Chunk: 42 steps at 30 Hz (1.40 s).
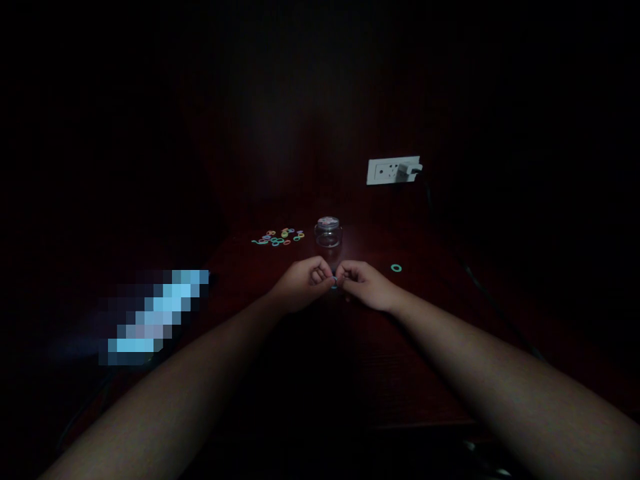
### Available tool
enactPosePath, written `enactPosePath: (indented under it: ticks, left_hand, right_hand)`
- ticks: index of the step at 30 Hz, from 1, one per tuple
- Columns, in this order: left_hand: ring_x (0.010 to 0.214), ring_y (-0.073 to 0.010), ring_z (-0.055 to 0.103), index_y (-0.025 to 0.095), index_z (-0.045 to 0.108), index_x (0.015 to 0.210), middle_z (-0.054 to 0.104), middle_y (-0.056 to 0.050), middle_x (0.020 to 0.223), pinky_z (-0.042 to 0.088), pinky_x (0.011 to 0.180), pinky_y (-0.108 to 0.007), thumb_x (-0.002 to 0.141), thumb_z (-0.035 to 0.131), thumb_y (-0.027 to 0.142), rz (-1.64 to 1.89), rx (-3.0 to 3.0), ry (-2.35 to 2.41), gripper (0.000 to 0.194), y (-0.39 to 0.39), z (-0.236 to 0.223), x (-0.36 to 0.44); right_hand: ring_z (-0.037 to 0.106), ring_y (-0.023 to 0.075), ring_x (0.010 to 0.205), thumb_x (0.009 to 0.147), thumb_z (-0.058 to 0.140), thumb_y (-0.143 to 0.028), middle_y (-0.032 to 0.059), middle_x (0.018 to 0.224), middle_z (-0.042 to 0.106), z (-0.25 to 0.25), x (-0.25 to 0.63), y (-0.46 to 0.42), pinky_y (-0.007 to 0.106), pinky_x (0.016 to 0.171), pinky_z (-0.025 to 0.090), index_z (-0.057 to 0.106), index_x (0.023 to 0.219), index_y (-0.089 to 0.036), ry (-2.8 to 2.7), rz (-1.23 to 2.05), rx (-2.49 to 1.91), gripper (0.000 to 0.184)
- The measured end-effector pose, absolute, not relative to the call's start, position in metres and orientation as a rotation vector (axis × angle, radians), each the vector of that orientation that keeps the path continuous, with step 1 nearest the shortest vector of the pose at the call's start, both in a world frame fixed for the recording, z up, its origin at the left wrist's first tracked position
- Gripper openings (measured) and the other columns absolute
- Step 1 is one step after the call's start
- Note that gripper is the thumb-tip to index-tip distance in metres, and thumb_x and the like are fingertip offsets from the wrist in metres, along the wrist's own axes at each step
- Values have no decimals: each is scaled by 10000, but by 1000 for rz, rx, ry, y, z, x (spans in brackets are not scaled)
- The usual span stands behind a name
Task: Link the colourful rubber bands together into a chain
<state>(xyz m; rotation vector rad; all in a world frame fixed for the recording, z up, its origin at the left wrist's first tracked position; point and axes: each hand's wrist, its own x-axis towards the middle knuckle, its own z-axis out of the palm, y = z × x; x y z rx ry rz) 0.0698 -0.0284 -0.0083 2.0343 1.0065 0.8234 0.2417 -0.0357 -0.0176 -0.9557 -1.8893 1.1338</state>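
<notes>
The scene is very dark. My left hand (304,283) and my right hand (364,283) meet at the middle of a dark reddish table (380,360), fingers curled into pinches. Between the fingertips sits a small blue-green ring (334,283), held from both sides. Just behind my hands stands a small clear glass jar (329,233). A scatter of several small coloured rings (280,237) lies to the jar's left. One green ring (396,268) lies alone on the table to the right of my right hand.
A white wall socket (393,171) with a plug in it sits at the back right; a dark cable (470,273) runs down from it along the table's right side. A glowing blurred blue object (155,317) lies at the left.
</notes>
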Motion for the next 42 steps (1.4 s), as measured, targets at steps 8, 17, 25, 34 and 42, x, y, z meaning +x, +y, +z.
enactPosePath:
  ticks: [8, 17, 25, 34, 42]
  left_hand:
    - [496, -53, 406, 135, 513, 770, 493, 26, 600, 313, 443, -160, 724, 573, 314, 819, 2010, 1014, 195, -28, -9, 70]
    - [503, -50, 399, 135, 509, 780, 489, 28, 602, 313, 448, -155, 735, 565, 310, 810, 2010, 1008, 189, -28, -9, 70]
    - [497, -54, 405, 134, 512, 780, 493, 26, 597, 316, 448, -161, 736, 562, 318, 816, 2015, 1007, 197, -28, -9, 69]
    - [509, -56, 418, 128, 510, 769, 515, 19, 601, 328, 458, -161, 734, 563, 311, 837, 2025, 1008, 194, -29, -7, 70]
    - [511, -55, 403, 130, 512, 767, 488, 25, 602, 318, 454, -160, 736, 557, 305, 844, 2023, 1019, 183, -28, -8, 69]
  right_hand:
    - [449, 63, 443, 742, 481, -188, -52, 513, 449, -17, 242, -36, 173, 420, 319, 457, 685, -152, -1910, 1121, -955, 72]
    - [433, 58, 444, 762, 512, -268, -53, 511, 446, -17, 242, -35, 171, 422, 310, 459, 694, -151, -1936, 1097, -957, 145]
    - [440, 63, 448, 755, 530, -269, -45, 519, 457, -18, 242, -35, 174, 423, 318, 470, 698, -147, -1926, 1091, -968, 148]
    - [459, 56, 456, 760, 533, -293, 1, 626, 568, -18, 242, -35, 176, 429, 336, 509, 737, -136, -1932, 1126, -956, 160]
    - [432, 51, 447, 732, 580, -318, -40, 546, 474, -19, 241, -34, 169, 419, 329, 507, 716, -138, -1894, 1122, -941, 195]
